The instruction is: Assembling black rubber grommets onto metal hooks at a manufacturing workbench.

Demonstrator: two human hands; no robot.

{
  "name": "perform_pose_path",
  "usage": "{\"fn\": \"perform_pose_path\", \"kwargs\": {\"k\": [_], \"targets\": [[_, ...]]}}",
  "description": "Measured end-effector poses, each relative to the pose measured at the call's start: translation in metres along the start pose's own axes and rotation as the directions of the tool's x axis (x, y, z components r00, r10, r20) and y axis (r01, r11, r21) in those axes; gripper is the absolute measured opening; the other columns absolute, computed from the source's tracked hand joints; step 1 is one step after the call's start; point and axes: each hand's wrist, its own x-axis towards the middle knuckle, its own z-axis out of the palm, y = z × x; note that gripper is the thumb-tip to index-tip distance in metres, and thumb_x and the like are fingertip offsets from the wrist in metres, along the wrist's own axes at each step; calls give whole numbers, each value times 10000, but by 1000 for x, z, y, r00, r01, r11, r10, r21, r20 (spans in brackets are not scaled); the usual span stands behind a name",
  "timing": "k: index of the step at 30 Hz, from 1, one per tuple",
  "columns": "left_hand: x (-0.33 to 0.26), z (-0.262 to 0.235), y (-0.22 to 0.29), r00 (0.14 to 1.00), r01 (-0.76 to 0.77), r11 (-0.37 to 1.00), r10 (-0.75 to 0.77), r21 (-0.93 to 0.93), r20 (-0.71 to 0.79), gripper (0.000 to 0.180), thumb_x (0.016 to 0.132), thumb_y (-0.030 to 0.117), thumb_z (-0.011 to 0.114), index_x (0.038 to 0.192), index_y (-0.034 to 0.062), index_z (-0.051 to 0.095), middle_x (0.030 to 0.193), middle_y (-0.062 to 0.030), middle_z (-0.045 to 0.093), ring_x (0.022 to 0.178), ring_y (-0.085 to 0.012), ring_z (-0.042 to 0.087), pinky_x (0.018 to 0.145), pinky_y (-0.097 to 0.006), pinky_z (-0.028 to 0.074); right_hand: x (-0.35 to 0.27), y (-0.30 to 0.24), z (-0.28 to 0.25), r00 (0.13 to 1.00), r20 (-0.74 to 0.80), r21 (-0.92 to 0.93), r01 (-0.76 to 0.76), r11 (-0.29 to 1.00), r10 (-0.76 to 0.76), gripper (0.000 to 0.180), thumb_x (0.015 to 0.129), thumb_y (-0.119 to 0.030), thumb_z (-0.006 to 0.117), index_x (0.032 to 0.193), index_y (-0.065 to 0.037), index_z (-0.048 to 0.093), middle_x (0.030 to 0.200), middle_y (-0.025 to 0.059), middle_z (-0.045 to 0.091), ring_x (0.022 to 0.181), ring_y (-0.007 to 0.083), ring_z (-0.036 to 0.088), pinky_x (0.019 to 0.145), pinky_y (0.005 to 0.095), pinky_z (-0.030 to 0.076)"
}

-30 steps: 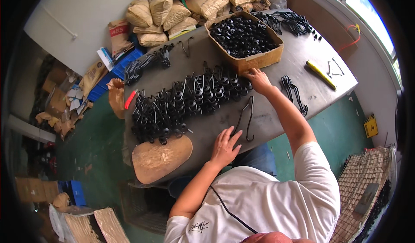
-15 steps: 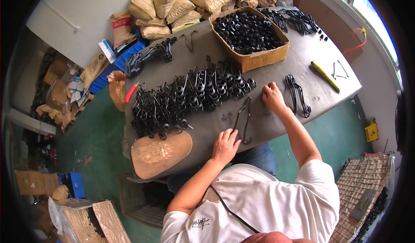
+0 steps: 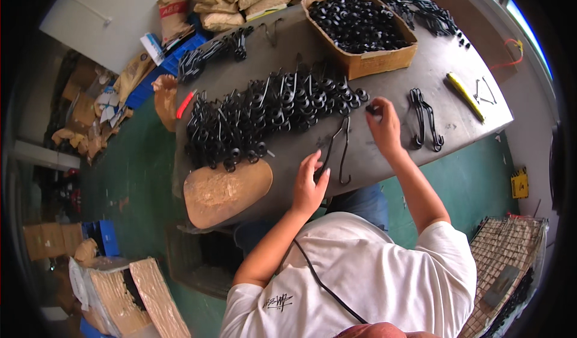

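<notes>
A bent black wire piece (image 3: 345, 149), two long legs meeting in a narrow point, stands out against the tabletop in front of me. Its left leg runs into my left hand (image 3: 309, 185), whose fingers and thumb close about that end. To its right, my right hand (image 3: 386, 127) is raised a little and pinches a small black part (image 3: 377, 111) at the fingertips; the fingers partly cover its shape. Left of that hand lies a dense heap of black wire pieces with round black ends (image 3: 270, 109). Several similar bent wires (image 3: 422, 118) lie together on the right.
An open cardboard box (image 3: 378, 63) of small black ring-like parts stands at the back. A yellow tool (image 3: 464, 97) lies on the right, a red-handled one (image 3: 186, 104) on the left. A worn brown board (image 3: 228, 191) covers the table's near left corner (image 3: 255, 213).
My right hand has come up and turned, showing the small black part at its fingertips. My left hand has tilted up, fingers and thumb around the wire leg. The view has shifted slightly.
</notes>
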Motion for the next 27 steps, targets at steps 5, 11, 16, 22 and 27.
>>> {"fn": "perform_pose_path", "kwargs": {"k": [5, 11, 16, 22, 27], "targets": [[10, -1, 1, 960, 252, 756, -273, -604, 59, 421, 981, 138, 603, 1370, 38, 476, 1286, -97, 554, 1128, -151, 575, 973, -283, 463, -69, -75, 19, 938, 344, 179, -9, 984, -54, 411, 732, 33, 739, 1101, -25, 565, 1047, 130, 579, 908, 252, 612, 782, 336, 528], [4, -12, -16, 941, 322, 590, -283, -741, 184, 271, 992, 108, 573, 1256, 44, 561, 1119, -23, 609, 1015, -113, 588, 918, -256, 478, -95, -97, 26, 868, 487, 363, -97, 927, -100, 525, 730, 33, 723, 1212, -25, 524, 1094, 157, 556, 969, 323, 595, 835, 361, 529], [3, -30, -25, 822, 384, 64, -478, -921, 310, 222, 991, 241, 589, 1150, 87, 597, 1061, -69, 665, 993, -179, 640, 947, -327, 511, -104, -67, 13, 912, 368, -324, -57, 944, 181, 723, 763, -243, 764, 1380, -67, 432, 1048, 129, 571, 972, 305, 579, 834, 406, 459], [4, -32, -29, 782, 411, -64, -489, -909, 388, 184, 982, 223, 603, 1110, 91, 591, 1056, -71, 665, 979, -182, 644, 937, -336, 516, -111, -52, 10, 852, 438, -269, -179, 946, 286, 746, 811, -108, 655, 1480, -51, 330, 938, 132, 580, 881, 301, 593, 771, 385, 471], [0, -27, -25, 761, 447, -12, -520, -894, 387, 141, 975, 178, 608, 1090, 99, 580, 1017, -60, 648, 973, -182, 641, 934, -337, 518, -116, -56, -7, 767, 461, 196, -578, 792, 445, 645, 840, 5, 532, 1463, -32, 370, 844, 39, 509, 737, 125, 514, 647, 258, 438]]}}
